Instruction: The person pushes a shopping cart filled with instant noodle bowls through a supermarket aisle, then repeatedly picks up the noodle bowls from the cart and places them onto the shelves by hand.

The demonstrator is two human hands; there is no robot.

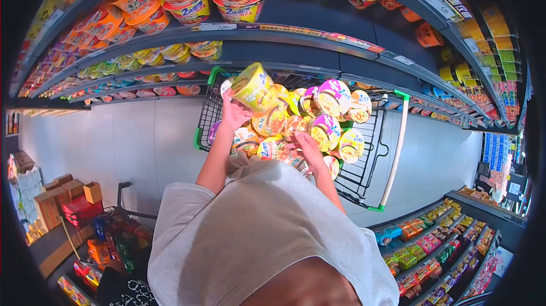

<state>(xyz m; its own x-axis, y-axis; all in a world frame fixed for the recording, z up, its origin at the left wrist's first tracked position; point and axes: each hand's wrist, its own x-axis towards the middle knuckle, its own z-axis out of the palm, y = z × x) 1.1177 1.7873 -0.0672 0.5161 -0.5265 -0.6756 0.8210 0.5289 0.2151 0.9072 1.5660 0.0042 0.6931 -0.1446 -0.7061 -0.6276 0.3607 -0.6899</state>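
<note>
A yellow noodle cup (257,89) is tilted in my left hand (234,114), whose fingers are wrapped round its lower left side, above the left part of the cart. My right hand (307,150) is over the cups at the cart's near side, its fingers bent at an orange-red cup; whether it grips that cup is unclear. Many noodle cups with purple, yellow and orange lids fill the black wire shopping cart (369,152), among them a purple-lidded cup (334,97) near the far side. The cart has green corners and a pale handle at the right.
Shelves (273,32) of cup noodles curve across the far side. Snack racks (438,249) stand at the lower right. At the lower left are cardboard boxes (54,198), a red crate (83,210) and another cart with packaged goods. Grey floor (136,141) shows on both sides of the cart.
</note>
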